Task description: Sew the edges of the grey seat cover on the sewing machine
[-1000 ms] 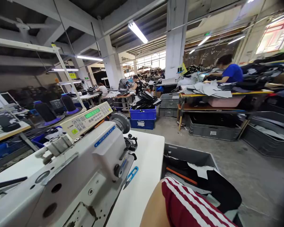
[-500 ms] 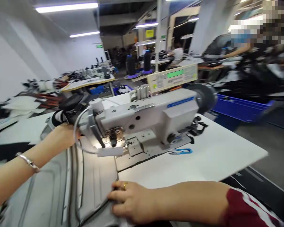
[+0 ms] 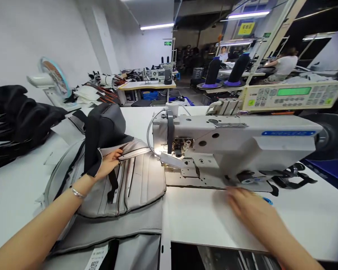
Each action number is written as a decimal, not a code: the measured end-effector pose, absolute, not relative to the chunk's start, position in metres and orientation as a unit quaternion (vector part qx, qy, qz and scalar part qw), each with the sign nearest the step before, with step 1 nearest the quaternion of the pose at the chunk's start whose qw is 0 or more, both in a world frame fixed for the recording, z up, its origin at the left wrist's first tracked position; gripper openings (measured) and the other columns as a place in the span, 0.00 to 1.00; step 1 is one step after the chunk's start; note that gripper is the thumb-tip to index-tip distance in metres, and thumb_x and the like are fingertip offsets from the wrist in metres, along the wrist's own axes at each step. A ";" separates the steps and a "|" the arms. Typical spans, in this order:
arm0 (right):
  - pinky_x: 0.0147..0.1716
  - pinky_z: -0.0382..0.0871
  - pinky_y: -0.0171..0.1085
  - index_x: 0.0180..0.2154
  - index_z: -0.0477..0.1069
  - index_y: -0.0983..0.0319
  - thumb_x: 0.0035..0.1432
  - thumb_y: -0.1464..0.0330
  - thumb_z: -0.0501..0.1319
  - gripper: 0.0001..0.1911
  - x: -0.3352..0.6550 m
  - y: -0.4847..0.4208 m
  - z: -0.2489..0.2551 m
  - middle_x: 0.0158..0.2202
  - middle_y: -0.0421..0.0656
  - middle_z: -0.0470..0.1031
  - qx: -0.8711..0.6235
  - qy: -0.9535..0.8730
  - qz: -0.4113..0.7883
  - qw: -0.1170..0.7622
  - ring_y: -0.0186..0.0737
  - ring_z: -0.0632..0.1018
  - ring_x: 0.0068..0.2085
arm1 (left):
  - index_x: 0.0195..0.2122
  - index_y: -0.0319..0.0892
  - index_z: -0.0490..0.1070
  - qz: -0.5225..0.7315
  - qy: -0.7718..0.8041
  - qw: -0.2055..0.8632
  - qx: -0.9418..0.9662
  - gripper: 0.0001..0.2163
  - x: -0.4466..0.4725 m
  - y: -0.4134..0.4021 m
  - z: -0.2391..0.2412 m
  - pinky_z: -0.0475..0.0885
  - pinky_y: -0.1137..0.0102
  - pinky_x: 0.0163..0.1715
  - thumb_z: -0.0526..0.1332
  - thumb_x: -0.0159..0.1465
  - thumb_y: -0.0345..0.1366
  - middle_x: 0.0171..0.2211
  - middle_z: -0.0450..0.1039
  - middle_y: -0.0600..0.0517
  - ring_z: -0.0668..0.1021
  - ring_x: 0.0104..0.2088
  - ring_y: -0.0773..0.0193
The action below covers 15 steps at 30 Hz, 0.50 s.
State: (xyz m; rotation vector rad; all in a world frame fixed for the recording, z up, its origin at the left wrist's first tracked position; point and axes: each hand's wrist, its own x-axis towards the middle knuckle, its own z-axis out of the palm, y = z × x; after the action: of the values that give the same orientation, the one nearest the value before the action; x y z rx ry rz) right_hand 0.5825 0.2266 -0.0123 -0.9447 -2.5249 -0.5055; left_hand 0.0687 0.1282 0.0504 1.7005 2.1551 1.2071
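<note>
A grey and black backpack [image 3: 149,183], unfinished, with seams, zips and a black strap, spreads over the left of the table up to the sewing machine's needle area. My left hand [image 3: 108,165] is closed on a raised fabric edge of it, beside a folded black padded part [image 3: 104,127]. The sewing machine [image 3: 214,137] stands to the right with its lamp lit. Low over the white tabletop in front of the machine bed is my right hand [image 3: 248,204], its fingers smeared by motion. Blue thread snips [image 3: 267,201] show just behind it, partly covered.
A control panel [image 3: 294,96] with a green screen sits above the machine, near two black thread cones [image 3: 213,73]. Dark fabric pieces [image 3: 19,116] are heaped at the far left by a fan [image 3: 52,80]. Farther back are another sewing table [image 3: 146,85] and people seated at work.
My view has swung left. My right hand has left the backpack's front edge and moved right, to beside the snips. My left hand still grips the backpack, which now lies more in view.
</note>
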 end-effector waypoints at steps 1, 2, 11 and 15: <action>0.39 0.77 0.52 0.44 0.79 0.70 0.63 0.71 0.51 0.19 0.603 0.236 -0.019 0.42 0.61 0.79 -0.375 -0.880 -0.233 0.173 0.58 0.81 0.40 | 0.40 0.40 0.73 0.400 0.721 0.074 0.560 0.18 0.065 0.129 0.047 0.80 0.65 0.36 0.53 0.49 0.34 0.34 0.80 0.48 0.82 0.33 0.60; 0.38 0.77 0.53 0.47 0.79 0.69 0.63 0.71 0.51 0.20 0.619 0.243 -0.025 0.46 0.62 0.78 -0.405 -0.864 -0.261 0.145 0.61 0.81 0.42 | 0.41 0.40 0.73 0.397 0.725 0.075 0.557 0.18 0.062 0.129 0.043 0.80 0.64 0.36 0.53 0.49 0.33 0.35 0.80 0.47 0.82 0.34 0.60; 0.42 0.75 0.50 0.54 0.73 0.72 0.59 0.81 0.46 0.26 0.636 0.251 -0.030 0.47 0.61 0.76 -0.444 -0.871 -0.209 0.037 0.56 0.79 0.40 | 0.53 0.44 0.75 0.367 0.714 -0.003 0.596 0.21 0.050 0.123 0.021 0.63 0.56 0.67 0.50 0.62 0.35 0.56 0.76 0.49 0.75 0.58 0.55; 0.43 0.76 0.49 0.47 0.73 0.68 0.58 0.77 0.48 0.21 0.627 0.249 -0.018 0.41 0.60 0.77 -0.472 -0.871 -0.123 0.053 0.55 0.80 0.41 | 0.41 0.42 0.80 0.373 0.726 -0.062 0.574 0.18 0.040 0.132 0.002 0.66 0.51 0.64 0.50 0.62 0.36 0.47 0.80 0.43 0.78 0.53 0.48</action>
State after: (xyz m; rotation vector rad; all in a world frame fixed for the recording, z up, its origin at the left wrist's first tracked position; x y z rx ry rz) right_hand 0.6272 0.2493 -0.0179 -1.4357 -2.6489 -0.3747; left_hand 0.0403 0.1321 0.0022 1.8787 2.3763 1.2209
